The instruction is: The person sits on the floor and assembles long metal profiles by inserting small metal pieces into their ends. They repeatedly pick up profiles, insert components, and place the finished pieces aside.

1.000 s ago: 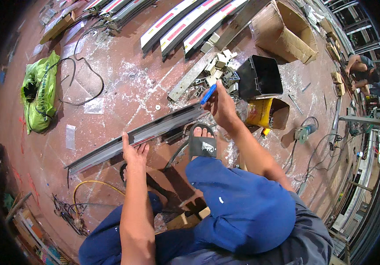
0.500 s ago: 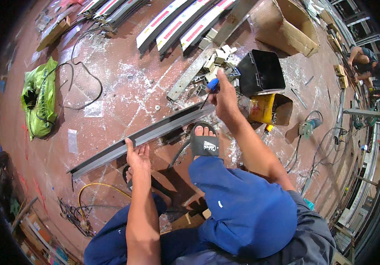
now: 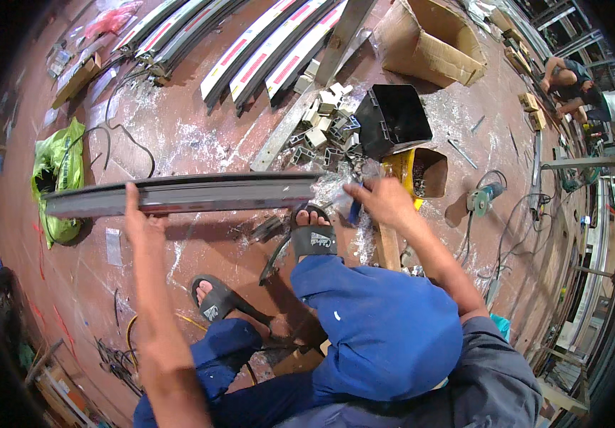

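Observation:
A long grey metal profile is held up off the floor, lying nearly level across the view. My left hand grips it towards its left part, thumb over the face and the other fingers below. The right end of the profile comes close to my right hand, which is closed round a blue-handled screwdriver. The tool is blurred and its tip cannot be made out. Under the profile, my sandalled foot stands on the floor.
Beyond the profile lie cut metal pieces, a black bin and a yellow container with small hardware. A cardboard box, curved white-faced profiles, a green sack and an angle grinder surround them. Another person crouches far right.
The profile has risen from the floor and swung from slanting to nearly level. My left hand moved left and up with it. My right hand came lower, turning the screwdriver.

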Demonstrator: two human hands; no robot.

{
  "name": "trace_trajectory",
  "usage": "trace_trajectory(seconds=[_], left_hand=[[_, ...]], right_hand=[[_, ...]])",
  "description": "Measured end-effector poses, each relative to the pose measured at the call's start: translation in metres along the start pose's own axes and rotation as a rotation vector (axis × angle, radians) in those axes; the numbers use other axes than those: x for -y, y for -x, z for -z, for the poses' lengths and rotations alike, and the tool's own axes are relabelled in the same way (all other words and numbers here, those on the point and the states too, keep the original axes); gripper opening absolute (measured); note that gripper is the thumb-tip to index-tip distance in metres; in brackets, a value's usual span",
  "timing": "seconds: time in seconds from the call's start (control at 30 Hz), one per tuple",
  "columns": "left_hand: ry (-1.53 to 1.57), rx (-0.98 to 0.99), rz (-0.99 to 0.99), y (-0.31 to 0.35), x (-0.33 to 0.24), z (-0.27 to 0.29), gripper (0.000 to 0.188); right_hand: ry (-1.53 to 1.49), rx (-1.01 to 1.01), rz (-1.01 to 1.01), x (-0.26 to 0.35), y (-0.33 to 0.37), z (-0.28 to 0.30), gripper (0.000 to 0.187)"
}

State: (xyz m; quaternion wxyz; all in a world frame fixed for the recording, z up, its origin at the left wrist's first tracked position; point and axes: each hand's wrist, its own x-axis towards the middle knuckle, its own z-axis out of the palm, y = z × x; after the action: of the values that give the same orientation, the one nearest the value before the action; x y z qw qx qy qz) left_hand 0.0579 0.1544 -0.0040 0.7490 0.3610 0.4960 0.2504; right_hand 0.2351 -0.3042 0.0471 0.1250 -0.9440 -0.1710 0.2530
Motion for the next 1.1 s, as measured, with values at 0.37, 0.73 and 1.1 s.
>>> trace_trajectory(seconds=[0.37, 0.73, 1.1], left_hand=[[-0.844, 0.203, -0.054, -0.069, -0.195, 0.03, 0.034], [-1.498, 0.719, -0.119, 0.017, -0.124, 0.063, 0.076], [-1.958, 1.098, -0.497, 0.049, -0.002, 0.046, 0.083]], right_hand=[[0.066, 0.272, -0.056, -0.054, 0.041, -0.138, 0.055], [-0.242, -0.577, 0.209, -0.051, 0.014, -0.054, 0.019], [0.405, 0.068, 0.106, -0.169, -0.233, 0.048, 0.049]])
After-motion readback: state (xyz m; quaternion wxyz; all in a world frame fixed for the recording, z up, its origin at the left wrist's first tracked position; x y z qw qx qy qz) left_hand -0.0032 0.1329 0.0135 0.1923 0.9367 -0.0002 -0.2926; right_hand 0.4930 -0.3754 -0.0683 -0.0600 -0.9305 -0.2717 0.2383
